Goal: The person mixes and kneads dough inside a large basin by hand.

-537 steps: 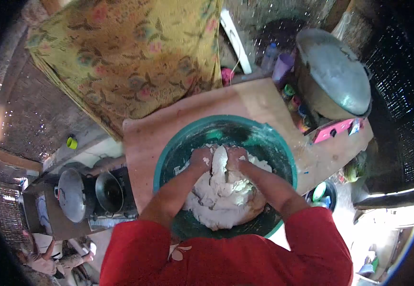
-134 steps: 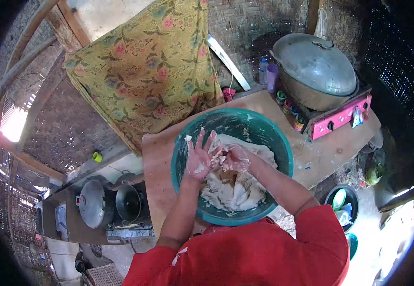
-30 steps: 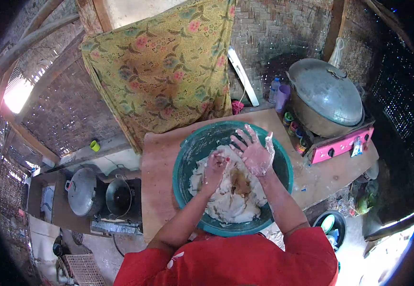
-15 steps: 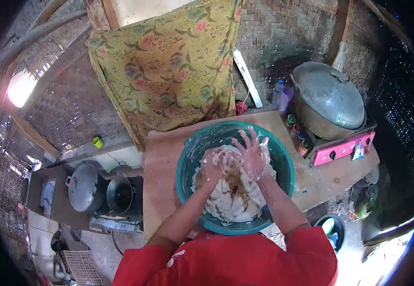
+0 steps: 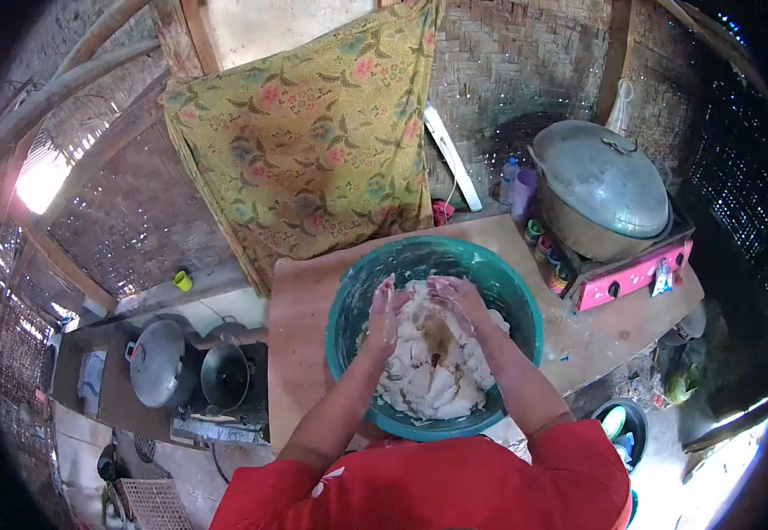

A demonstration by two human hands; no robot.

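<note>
A green basin (image 5: 525, 305) holds a lumpy white dough-like mass (image 5: 433, 386) with a brown wet patch (image 5: 440, 340) in its middle. My left hand (image 5: 386, 318) is at the left side of the mass, palm turned inward and fingers stretched upward. Opposite it, my right hand (image 5: 462, 306) reaches over the far right part, its fingers extended toward the left. White residue coats both hands. Neither one has anything grasped, and a gap separates them. Whether the palms press on the mass is hard to see.
The basin stands on a wooden table (image 5: 300, 327). To the right sits a large lidded pot (image 5: 600, 181) on a pink-fronted stove (image 5: 636, 278), beside a purple cup (image 5: 523, 193). Left of the table are a lidded pot (image 5: 161, 362) and a dark wok (image 5: 225, 375). A floral cloth (image 5: 304, 150) hangs behind.
My right hand, previously raised with fingers spread, has tilted inward and lowered toward the mass. My left hand has shifted slightly left and turned its palm inward. The camera view moved a little.
</note>
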